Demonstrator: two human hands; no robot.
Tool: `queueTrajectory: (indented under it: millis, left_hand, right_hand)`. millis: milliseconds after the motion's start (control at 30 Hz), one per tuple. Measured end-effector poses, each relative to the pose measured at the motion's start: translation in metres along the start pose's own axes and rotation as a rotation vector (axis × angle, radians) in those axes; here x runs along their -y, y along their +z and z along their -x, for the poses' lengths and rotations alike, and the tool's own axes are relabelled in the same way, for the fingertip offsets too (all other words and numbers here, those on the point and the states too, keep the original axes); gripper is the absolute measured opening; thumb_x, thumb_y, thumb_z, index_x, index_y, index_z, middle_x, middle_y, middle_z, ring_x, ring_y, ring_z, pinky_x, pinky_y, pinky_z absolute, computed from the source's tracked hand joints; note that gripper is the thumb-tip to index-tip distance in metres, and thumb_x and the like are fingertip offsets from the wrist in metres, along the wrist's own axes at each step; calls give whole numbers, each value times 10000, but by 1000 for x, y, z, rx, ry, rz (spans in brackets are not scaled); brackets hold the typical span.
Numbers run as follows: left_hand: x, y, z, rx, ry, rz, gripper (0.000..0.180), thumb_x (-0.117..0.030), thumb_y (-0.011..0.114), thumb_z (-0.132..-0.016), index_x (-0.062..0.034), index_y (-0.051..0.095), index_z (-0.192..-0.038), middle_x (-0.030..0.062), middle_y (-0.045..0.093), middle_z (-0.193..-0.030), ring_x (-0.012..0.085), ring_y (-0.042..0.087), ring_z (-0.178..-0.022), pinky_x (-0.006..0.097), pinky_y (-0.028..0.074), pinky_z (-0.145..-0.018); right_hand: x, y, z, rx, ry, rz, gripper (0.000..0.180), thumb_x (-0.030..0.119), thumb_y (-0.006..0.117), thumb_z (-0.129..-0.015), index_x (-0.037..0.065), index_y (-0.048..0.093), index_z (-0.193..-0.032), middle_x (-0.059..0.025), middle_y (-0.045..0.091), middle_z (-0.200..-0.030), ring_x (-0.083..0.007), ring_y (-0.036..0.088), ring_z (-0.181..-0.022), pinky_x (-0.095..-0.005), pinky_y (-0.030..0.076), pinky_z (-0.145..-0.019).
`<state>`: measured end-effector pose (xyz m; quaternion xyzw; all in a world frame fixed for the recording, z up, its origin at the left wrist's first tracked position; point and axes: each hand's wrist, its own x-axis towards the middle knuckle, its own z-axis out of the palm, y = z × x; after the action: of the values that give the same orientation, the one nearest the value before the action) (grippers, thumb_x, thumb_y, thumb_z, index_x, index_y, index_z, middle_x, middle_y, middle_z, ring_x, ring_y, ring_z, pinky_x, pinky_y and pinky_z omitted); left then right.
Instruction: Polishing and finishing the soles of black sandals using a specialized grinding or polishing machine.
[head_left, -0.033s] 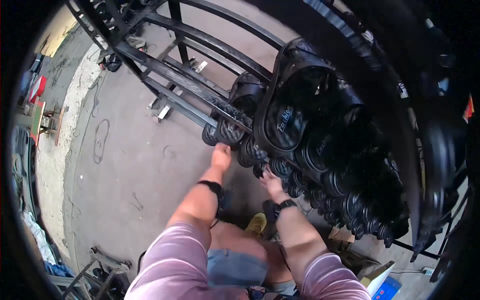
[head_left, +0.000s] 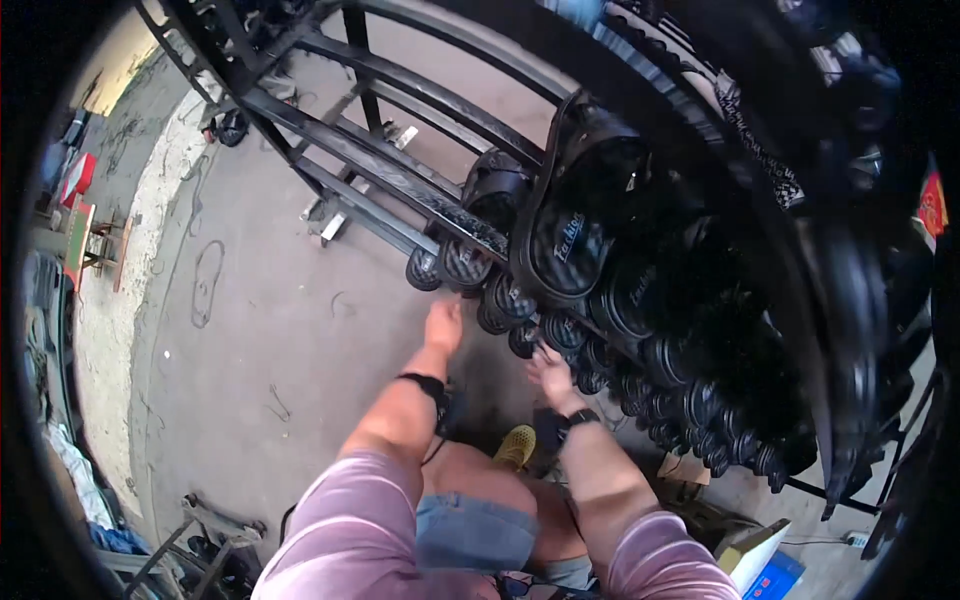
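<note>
My left hand (head_left: 444, 325) is closed beside the lower end of a black slide slipper (head_left: 464, 264) on the rack. Whatever its curled fingers may hold is hidden. To its right, my right hand (head_left: 550, 374) has its fingers apart, just below another black slipper (head_left: 524, 338); I cannot tell whether they touch. Rows of similar black slippers with pale lettering hang along the rack, a large one (head_left: 570, 245) standing out at the upper middle. A smaller slipper (head_left: 424, 269) hangs at the row's left end.
The black metal rack (head_left: 375, 170) crosses the upper half, its bars and curved frame close to me on the right. Grey floor (head_left: 270, 350) spreads to the left. A metal frame (head_left: 195, 540) stands at lower left; a blue box (head_left: 775, 578) lies at lower right.
Both hands have drawn slightly back toward me from the slippers. The view has shifted a little; the rack's slippers hang as before.
</note>
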<state>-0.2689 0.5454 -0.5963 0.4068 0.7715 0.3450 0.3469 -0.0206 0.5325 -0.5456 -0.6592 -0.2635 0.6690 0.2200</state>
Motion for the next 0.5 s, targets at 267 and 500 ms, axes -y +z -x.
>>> queueTrajectory:
  millis: [267, 500]
  left_hand:
    - [39, -134, 122, 83, -457, 86, 233, -209, 563, -867, -38, 654, -996, 176, 677, -938, 286, 650, -902, 368, 491, -833]
    - [-142, -328, 80, -329, 105, 198, 255, -94, 599, -837, -10, 594, -1078, 85, 599, -988, 133, 565, -766, 266, 476, -715]
  right_hand:
    - [47, -56, 235, -333, -155, -145, 261, 209, 527, -931, 108, 555, -1169, -47, 621, -970, -176, 631, -687, -287, 510, -592]
    - [208, 7, 360, -243, -832, 103, 148, 77, 621, -825, 20, 612, -961, -65, 639, -838, -117, 587, -651, -224, 485, -628]
